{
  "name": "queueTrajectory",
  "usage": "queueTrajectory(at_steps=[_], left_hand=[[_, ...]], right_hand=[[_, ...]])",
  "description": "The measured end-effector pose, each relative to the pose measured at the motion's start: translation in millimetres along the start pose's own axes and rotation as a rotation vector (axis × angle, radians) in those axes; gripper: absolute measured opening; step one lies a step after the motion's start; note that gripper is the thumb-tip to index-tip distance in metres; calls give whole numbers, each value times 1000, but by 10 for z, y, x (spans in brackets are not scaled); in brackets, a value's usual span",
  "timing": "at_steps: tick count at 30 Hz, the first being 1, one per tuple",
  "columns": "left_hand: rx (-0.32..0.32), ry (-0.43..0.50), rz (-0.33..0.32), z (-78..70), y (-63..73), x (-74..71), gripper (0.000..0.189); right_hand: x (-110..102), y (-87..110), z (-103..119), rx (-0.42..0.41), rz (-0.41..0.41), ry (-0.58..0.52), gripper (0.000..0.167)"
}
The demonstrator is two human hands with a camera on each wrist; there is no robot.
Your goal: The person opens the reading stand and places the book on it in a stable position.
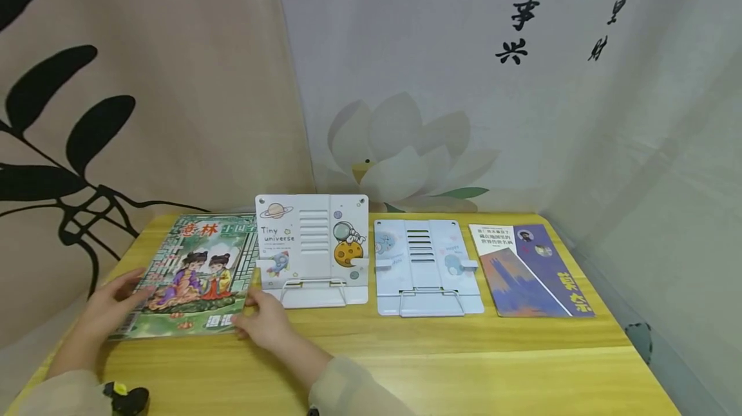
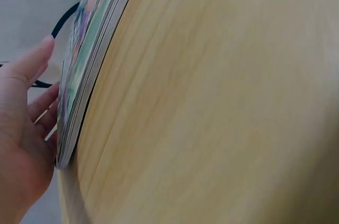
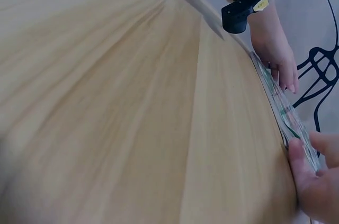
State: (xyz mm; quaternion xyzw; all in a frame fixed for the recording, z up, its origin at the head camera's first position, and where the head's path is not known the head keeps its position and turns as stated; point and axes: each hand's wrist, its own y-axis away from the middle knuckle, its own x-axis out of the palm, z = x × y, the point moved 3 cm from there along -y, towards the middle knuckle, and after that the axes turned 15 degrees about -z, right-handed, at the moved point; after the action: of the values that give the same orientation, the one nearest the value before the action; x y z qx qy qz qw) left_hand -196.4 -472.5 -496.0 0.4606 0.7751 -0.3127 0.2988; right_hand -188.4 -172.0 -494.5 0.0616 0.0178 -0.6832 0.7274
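A magazine (image 1: 197, 274) with a green cover and two drawn figures lies at the table's left side, its page edges (image 2: 100, 70) facing front in the left wrist view. At its left edge is my left hand (image 1: 116, 303), fingers against the side and thumb raised apart from the cover. My right hand (image 1: 269, 322) holds the near right corner, thumb at the front edge and fingers around the right side. Beside that hand stands a white metal book stand (image 1: 313, 242) printed with an astronaut and planet.
A second, pale blue book stand (image 1: 426, 261) stands right of the first. Farther right lies a purple and white booklet (image 1: 533, 274). The wooden table (image 1: 464, 364) meets a printed curtain (image 1: 406, 81) behind. A dark wrist device (image 1: 129, 398) sits at my left sleeve.
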Motion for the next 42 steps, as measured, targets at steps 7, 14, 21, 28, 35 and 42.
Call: queueTrajectory(at_steps=[7, 14, 21, 28, 35, 42], left_hand=[[3, -34, -17, -82, -19, 9, 70], [-51, -61, 15, -140, 14, 53, 74], [-148, 157, -141, -99, 203, 52, 67], [-311, 327, -303, -117, 364, -12, 55], [-388, 398, -504, -135, 490, -93, 46], [-399, 516, -635, -167, 598, -149, 39]], right_hand=[[34, -35, -3, -33, 15, 41, 49], [44, -45, -31, -13, 24, 21, 61], [53, -45, -30, -26, 0, 112, 72], [52, -87, -22, -82, 15, 238, 93], [58, -97, 2, -66, 99, 248, 101], [52, -84, 39, -8, 124, 210, 98]])
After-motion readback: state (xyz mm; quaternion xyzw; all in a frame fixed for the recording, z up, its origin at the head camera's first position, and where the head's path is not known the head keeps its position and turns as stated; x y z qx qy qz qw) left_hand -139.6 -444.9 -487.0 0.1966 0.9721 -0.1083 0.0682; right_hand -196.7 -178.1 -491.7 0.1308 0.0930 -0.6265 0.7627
